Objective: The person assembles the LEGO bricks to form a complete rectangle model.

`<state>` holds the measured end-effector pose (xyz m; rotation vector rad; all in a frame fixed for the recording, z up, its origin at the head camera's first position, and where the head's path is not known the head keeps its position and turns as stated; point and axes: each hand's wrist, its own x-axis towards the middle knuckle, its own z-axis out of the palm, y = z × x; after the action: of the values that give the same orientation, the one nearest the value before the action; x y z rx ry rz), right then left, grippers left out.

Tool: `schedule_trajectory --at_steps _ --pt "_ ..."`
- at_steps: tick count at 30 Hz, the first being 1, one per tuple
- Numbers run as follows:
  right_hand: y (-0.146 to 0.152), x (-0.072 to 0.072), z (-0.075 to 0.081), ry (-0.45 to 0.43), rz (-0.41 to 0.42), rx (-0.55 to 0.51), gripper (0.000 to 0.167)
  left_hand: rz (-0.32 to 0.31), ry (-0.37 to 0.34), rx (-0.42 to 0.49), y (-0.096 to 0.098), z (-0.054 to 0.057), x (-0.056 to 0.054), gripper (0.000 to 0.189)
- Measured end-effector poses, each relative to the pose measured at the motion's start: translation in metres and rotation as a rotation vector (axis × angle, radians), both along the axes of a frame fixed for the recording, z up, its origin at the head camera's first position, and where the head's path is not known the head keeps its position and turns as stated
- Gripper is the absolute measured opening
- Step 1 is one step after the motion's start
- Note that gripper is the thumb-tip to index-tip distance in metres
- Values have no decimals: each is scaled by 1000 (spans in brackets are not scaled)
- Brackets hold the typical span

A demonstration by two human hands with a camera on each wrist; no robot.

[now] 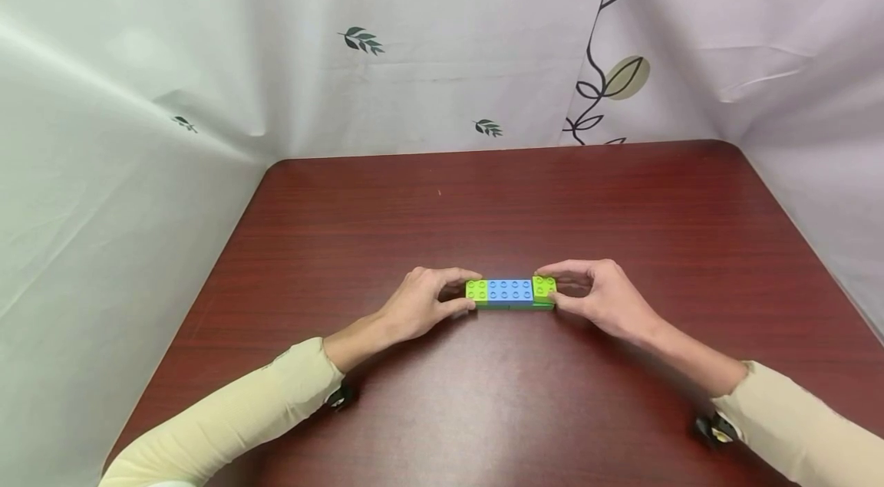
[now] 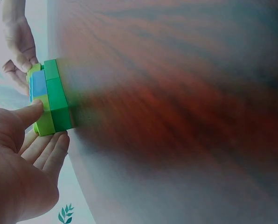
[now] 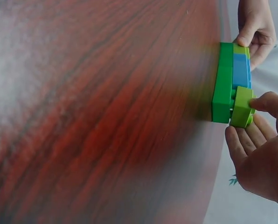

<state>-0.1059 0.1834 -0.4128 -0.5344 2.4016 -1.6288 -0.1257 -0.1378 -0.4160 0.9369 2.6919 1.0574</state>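
A row of toy building bricks lies across the middle of the table. Its lower layer is green bricks (image 3: 221,95). On top are a lime brick (image 1: 476,290) at the left, a blue brick (image 1: 509,291) in the middle and a second lime brick (image 1: 544,287) at the right. My left hand (image 1: 417,303) pinches the left lime brick between thumb and fingers. With thumb and fingertips my right hand (image 1: 611,299) holds the right lime brick, which sits slightly tilted; the right wrist view shows a gap between it and the green layer, with studs visible.
The dark red wood-grain table (image 1: 442,403) has rounded far corners. White cloth (image 1: 428,73) with leaf prints hangs behind it and along both sides. A small dark device shows beneath each sleeve cuff.
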Motion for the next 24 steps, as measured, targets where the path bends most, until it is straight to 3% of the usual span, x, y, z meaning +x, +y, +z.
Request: schedule_trajectory --at_steps 24 --pt "-5 4 -2 100 19 59 38 2 7 -2 -1 -2 -1 40"
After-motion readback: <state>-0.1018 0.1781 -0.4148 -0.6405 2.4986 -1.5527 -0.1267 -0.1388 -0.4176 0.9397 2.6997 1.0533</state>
